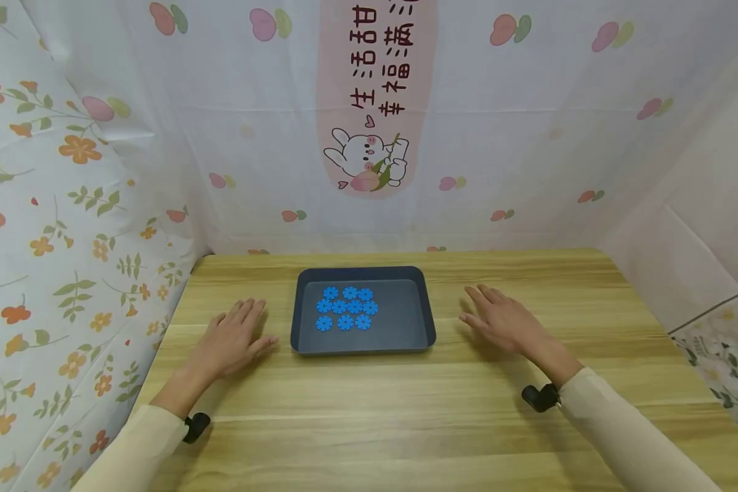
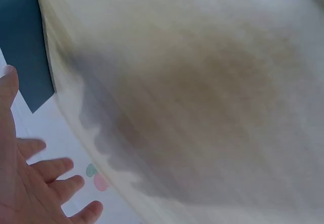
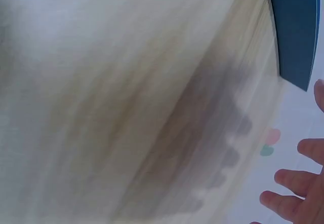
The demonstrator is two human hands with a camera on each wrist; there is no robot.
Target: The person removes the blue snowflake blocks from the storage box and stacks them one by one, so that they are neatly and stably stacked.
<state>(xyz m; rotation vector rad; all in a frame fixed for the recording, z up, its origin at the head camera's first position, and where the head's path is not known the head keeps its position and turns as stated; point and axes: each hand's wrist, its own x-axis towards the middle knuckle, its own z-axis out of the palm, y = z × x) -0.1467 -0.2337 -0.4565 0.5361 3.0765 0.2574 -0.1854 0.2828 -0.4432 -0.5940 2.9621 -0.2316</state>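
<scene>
A dark grey rectangular tray (image 1: 400, 321) stands on the table, and several blue, notched flower-shaped discs (image 1: 339, 306) lie in its left and middle part. To the left of the tray is my left hand (image 1: 230, 342), palm down with fingers relaxed and nothing held. My right hand (image 1: 504, 318) is on the tray's right side, apart from it, its fingers extended and holding nothing. Both wrist views show the hand's spread fingers, its shadow on the wood, and the side of the tray (image 2: 25, 41), (image 3: 294, 31).
The wood-grain table (image 1: 369, 424) reaches back to a white printed curtain (image 1: 252, 137) with a rabbit picture. Floral cloth (image 1: 67, 239) hangs along the left side. A small black device (image 1: 540, 398) sits on the right wrist, another (image 1: 197, 427) on the left.
</scene>
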